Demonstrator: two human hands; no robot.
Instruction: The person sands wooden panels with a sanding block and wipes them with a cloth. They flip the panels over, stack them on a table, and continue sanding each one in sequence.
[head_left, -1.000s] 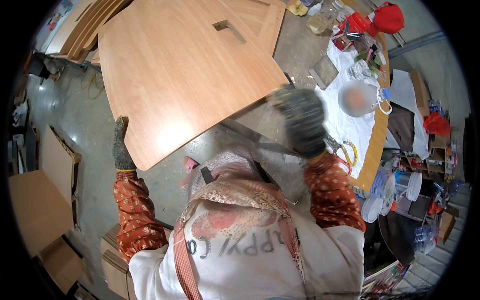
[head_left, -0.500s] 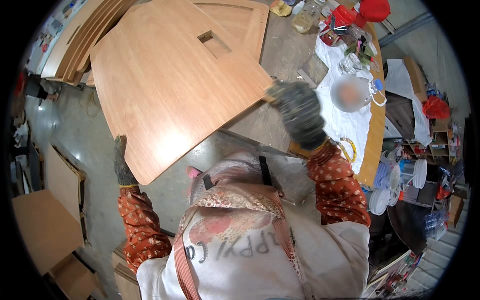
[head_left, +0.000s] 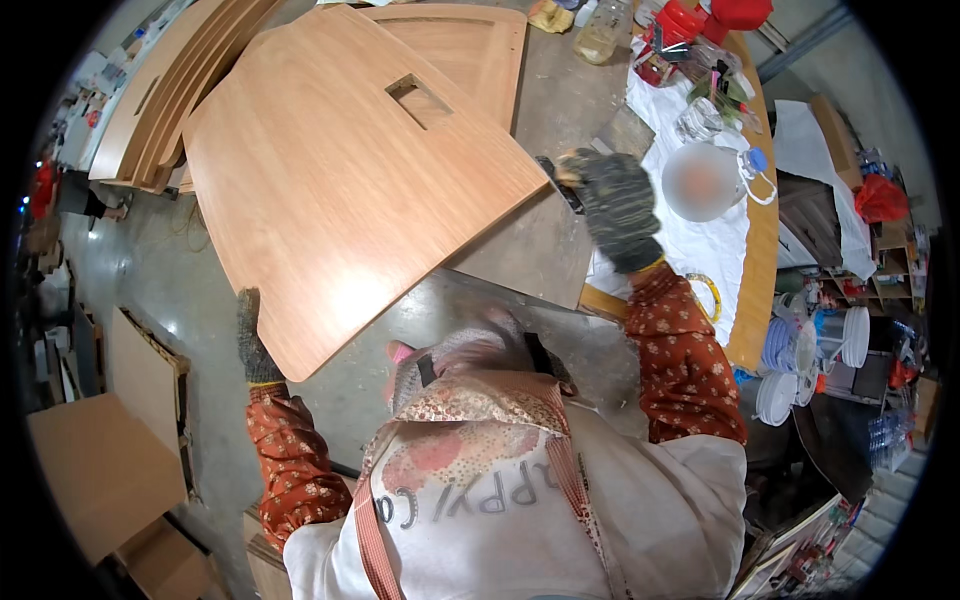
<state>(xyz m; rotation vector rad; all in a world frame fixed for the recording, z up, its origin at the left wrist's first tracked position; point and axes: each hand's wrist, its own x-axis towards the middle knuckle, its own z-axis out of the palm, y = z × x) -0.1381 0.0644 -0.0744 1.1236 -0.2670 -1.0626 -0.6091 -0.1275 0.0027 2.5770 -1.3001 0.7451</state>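
Note:
A large light-brown wooden panel (head_left: 330, 190) with a rectangular cutout lies tilted across the bench, its near corner jutting past the bench edge. At its left edge, my left hand (head_left: 258, 338), in a dark grey work glove, grips the board near the rounded corner; part of its fingers is hidden by the panel. My right hand (head_left: 615, 208), in a matching glove, is closed round a small black tool (head_left: 560, 186) at the panel's right corner. The tool's exact kind is mostly hidden by the glove.
Another wooden panel (head_left: 480, 50) lies beneath the large one. Curved wooden pieces (head_left: 150, 110) are stacked at the far left. On the right stand a plastic jug (head_left: 700, 185) on white cloth, a glass jar (head_left: 603, 35) and red containers (head_left: 680, 22). Cardboard (head_left: 100, 470) stands at left.
My right hand, blurred before, has shifted slightly and shows sharply, with the black tool now visible. My left hand sits a little lower in view, still at the panel's left edge.

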